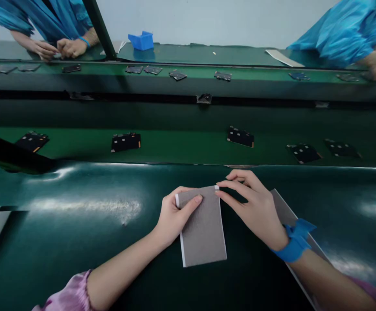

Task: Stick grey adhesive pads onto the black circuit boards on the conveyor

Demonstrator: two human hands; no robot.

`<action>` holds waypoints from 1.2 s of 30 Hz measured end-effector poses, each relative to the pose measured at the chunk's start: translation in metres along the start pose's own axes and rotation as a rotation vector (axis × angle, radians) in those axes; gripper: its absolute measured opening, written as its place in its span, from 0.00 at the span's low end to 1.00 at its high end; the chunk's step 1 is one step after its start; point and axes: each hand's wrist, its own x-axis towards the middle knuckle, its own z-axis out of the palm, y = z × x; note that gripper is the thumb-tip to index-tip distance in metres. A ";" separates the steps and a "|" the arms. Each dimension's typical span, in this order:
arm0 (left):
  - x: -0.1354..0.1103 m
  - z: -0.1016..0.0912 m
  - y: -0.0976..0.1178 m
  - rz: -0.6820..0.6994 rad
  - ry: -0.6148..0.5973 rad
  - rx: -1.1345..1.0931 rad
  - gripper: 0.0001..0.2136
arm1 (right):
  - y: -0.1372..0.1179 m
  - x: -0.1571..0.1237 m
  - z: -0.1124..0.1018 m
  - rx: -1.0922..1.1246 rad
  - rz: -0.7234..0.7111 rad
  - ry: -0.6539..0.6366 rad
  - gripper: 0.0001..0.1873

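My left hand [178, 211] grips a grey rectangular sheet [203, 233] with white edges, its thumb lying across the upper face and the other fingers hidden behind. At the sheet's top right corner, my right hand [252, 201] pinches a small white tab [217, 188] between thumb and index finger. A blue band [293, 244] is tied round my right wrist. Under my right forearm lies a second grey sheet [283, 207] with a pale border, partly covered by the arm.
Beyond the green work surface [87, 242], several dark circuit boards [126, 141] lie on a green belt [181, 144]. More boards [178, 75] lie on a farther belt. Two people in blue sleeves [333, 34] work opposite, near a blue bin [141, 41]. A dark post [13, 151] stands left.
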 end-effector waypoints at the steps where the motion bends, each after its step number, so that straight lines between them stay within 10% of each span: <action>1: 0.000 0.000 0.000 0.008 0.000 0.003 0.12 | -0.002 -0.001 0.001 -0.033 0.000 0.019 0.08; 18: 0.000 0.000 -0.004 0.040 0.051 -0.015 0.11 | -0.009 0.003 0.023 -0.181 -0.012 0.123 0.10; 31: 0.001 0.000 -0.004 0.021 0.015 0.010 0.10 | 0.002 0.020 0.007 0.281 0.237 -0.221 0.13; 36: -0.001 0.000 -0.003 -0.042 -0.012 -0.020 0.11 | 0.055 0.046 -0.018 0.277 0.387 -0.159 0.11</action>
